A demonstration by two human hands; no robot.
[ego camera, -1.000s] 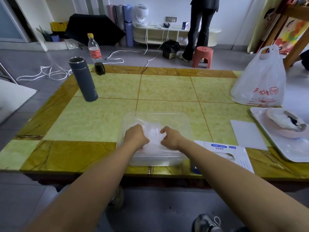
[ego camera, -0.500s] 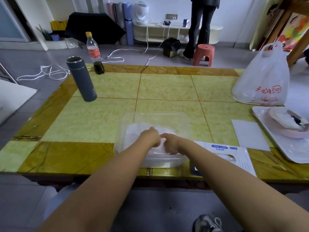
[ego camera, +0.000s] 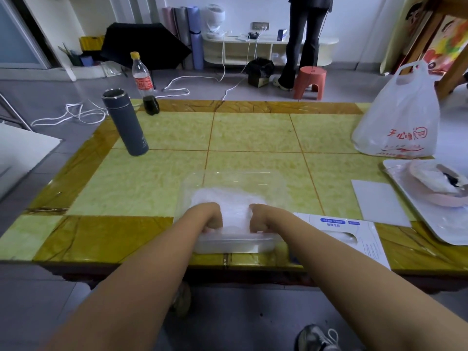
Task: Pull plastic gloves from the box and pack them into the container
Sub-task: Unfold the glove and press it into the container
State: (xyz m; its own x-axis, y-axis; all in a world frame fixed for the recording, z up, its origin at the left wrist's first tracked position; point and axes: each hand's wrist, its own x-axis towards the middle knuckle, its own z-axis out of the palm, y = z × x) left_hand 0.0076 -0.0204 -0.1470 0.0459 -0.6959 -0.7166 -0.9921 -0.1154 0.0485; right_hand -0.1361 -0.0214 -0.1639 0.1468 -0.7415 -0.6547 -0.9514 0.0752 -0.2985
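Clear container (ego camera: 190, 184) on the yellow surface (ego camera: 253, 133) holds plastic gloves (ego camera: 235, 207); left hand (ego camera: 209, 216) and right hand (ego camera: 263, 218) clench them near its front wall

The yellow-green tiled table (ego camera: 253, 133) before me: a clear plastic container (ego camera: 235, 173) and a white-and-blue cardboard box (ego camera: 354, 229) at its near edge, a grey steel flask (ego camera: 125, 122) and a yellow-capped plastic bottle (ego camera: 141, 79) toward the far-left corner, a white plastic bag (ego camera: 397, 122) and a white tray (ego camera: 435, 224) along its right edge.

Soft even daylight, faint glare on the glossy table (ego camera: 157, 183), wide-angle bending at edges
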